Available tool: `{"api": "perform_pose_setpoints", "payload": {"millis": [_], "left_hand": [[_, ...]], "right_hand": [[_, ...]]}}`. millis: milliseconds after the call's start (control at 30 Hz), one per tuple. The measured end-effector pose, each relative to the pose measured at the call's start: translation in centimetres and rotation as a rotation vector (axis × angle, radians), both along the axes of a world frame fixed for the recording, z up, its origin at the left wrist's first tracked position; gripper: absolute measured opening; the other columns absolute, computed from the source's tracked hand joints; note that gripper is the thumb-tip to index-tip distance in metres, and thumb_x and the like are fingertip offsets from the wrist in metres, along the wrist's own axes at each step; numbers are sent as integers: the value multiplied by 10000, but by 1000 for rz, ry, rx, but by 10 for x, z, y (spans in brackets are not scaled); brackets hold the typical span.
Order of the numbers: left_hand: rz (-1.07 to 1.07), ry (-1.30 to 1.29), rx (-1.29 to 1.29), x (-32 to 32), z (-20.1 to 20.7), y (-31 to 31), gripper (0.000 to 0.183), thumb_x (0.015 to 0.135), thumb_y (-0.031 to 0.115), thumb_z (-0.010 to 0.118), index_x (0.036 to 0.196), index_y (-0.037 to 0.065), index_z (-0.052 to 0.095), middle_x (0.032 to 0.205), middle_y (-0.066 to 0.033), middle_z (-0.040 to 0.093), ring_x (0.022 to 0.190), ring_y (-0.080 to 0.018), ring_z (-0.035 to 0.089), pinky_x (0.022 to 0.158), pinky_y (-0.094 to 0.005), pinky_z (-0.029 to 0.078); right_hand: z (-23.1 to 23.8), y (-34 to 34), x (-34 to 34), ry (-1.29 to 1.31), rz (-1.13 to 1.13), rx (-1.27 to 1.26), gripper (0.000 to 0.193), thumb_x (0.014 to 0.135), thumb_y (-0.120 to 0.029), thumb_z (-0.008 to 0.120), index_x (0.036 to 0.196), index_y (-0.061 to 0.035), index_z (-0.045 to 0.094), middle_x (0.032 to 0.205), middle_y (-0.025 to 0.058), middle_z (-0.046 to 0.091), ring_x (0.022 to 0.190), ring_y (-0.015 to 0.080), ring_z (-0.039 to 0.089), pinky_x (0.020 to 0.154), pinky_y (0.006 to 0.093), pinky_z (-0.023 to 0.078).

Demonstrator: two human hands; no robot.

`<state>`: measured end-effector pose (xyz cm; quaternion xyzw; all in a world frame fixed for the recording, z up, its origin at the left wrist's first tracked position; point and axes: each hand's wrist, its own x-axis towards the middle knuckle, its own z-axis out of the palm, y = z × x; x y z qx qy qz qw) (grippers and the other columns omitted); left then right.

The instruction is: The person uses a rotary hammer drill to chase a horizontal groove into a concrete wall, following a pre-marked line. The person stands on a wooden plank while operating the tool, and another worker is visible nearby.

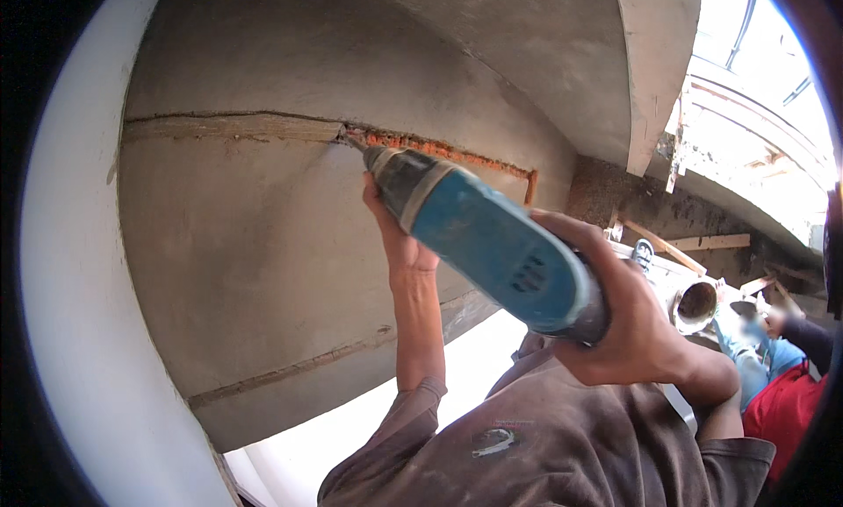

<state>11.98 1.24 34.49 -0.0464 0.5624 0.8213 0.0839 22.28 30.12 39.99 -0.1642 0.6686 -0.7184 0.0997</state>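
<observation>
A blue and black hammer drill (pixel 492 244) crosses the middle of the view, aimed up and left. My right hand (pixel 632 323) is wrapped round its rear end, the grip mostly hidden by the hand and body. Below the front collar, my left hand (pixel 399 239) supports the tool, its fingers partly hidden behind it. The bit (pixel 353 142) points into a grey plastered wall (pixel 246 200), at the end of a chased groove (pixel 430 147) showing orange-red brick. Left of the bit runs a pale, rough strip (pixel 228 126) along the same line.
A white upright surface (pixel 75 244) borders the wall on the left. At the right stand a round open container (pixel 696 303), wooden planks (pixel 707 242) and a person in red (pixel 786 410). A concrete edge (pixel 654 77) hangs overhead near a bright opening.
</observation>
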Motion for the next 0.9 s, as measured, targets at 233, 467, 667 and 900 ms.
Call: {"api": "perform_pose_setpoints", "payload": {"millis": [233, 467, 667, 900], "left_hand": [[86, 15, 84, -11, 19, 55, 546, 990, 618, 416, 1189, 159, 634, 1097, -50, 693, 1057, -165, 662, 945, -370, 566], [174, 13, -12, -33, 22, 45, 523, 1007, 580, 426, 1230, 148, 618, 1210, -54, 657, 1181, -199, 608, 1041, -392, 513], [136, -13, 171, -52, 20, 36, 554, 989, 577, 474, 1296, 126, 567, 1281, -83, 616, 1261, -218, 552, 1063, -417, 499], [113, 79, 131, -70, 24, 18, 681, 963, 627, 470, 1359, 73, 499, 1321, -147, 565, 1280, -240, 537, 1011, -449, 538]], "right_hand": [[-24, 29, -8, 242, -128, -102, 899, 589, -15, 633, 1447, 37, 369, 1354, 226, 542, 1283, 327, 540, 1090, 434, 409], [-31, 31, -46, 306, -74, -110, 961, 543, -22, 613, 1468, 17, 356, 1322, 234, 546, 1242, 344, 556, 1088, 458, 414], [-24, 22, -58, 381, -221, 10, 939, 569, 6, 609, 1474, -11, 359, 1319, 232, 551, 1247, 348, 559, 1077, 463, 432], [0, 12, -77, 267, -214, 135, 914, 578, 17, 619, 1458, -18, 377, 1308, 220, 565, 1235, 339, 573, 1070, 458, 441]]}}
